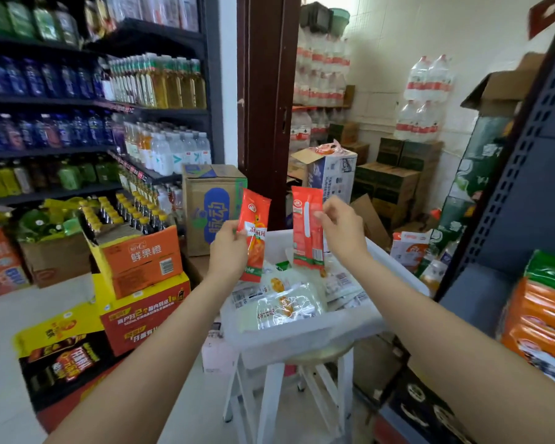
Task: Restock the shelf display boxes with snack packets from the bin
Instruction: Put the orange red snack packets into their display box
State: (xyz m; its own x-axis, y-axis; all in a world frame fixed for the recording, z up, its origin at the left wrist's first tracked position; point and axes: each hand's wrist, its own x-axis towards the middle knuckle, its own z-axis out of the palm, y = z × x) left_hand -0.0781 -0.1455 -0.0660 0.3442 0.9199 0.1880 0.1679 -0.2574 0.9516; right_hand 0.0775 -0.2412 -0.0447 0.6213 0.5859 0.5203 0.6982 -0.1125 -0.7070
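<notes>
Left hand [229, 243]: one long red plastic snack packet [253, 238] is pinched at its left edge, held upright above the bin.
Right hand [342, 230]: a second red snack packet [306, 232], back side shown, is gripped at its right edge.
White plastic bin [302, 341]: set on a white stool [289, 379]; pale packets [285, 306] are heaped inside.
Handling: the packets are judged light, limp and slick; a grip near mid-length is advised.
</notes>
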